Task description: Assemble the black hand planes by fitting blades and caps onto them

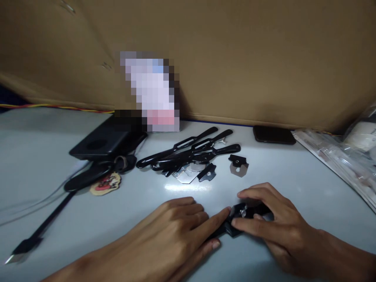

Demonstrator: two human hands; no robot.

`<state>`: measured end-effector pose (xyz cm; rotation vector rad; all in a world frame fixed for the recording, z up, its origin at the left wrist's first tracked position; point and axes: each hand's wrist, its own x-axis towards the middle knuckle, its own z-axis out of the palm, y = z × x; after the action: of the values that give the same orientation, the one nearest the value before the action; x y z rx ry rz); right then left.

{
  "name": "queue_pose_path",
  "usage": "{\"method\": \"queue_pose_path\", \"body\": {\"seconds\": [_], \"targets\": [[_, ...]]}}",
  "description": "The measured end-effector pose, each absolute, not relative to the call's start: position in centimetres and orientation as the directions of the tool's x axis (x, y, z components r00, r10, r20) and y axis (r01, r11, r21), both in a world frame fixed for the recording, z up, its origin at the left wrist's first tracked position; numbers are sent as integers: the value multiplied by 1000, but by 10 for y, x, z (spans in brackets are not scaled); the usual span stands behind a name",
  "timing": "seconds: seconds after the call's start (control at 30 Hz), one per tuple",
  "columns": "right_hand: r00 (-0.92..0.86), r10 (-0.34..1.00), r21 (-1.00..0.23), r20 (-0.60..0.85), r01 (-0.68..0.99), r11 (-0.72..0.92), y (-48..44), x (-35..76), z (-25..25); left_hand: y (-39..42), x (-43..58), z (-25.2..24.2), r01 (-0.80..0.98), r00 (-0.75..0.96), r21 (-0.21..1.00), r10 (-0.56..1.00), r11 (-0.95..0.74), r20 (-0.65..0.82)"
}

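Observation:
On the table in front of me lies a black spokeshave (234, 228) with a shiny metal screw (243, 212) at its middle. My left hand (182, 227) is closed over one handle, its index fingertip pressed against the body. From the other side my right hand (284, 227) grips the body, with thumb and fingers around the screw; the far handle is mostly hidden under it. Beyond my hands is a heap of black spokeshave bodies (188, 150). Black cap plates (207, 172) and silver blades (186, 175) lie by the heap, and one plate overlaps a blade (239, 169) to the right.
Small screws (222, 140) lie behind the heap. A dark phone (273, 135) rests at the back. Plastic-wrapped packets (337, 156) line the right side. To the left are a black box (96, 141), a USB cable (44, 227) and a cardboard panel (235, 58) behind.

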<state>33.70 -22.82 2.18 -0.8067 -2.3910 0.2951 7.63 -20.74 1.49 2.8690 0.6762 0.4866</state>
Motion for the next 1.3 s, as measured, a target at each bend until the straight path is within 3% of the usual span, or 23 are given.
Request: {"method": "queue_pose_path", "body": {"seconds": [0.3,1.3], "targets": [[-471,693,-450,545,533,716,-224,336,16,-208,75,14,417,841,209,463,-885,280],[-528,730,-435,433,587,683,-222,332,16,-207,73,16,394,858,261,454,-882,241]]}}
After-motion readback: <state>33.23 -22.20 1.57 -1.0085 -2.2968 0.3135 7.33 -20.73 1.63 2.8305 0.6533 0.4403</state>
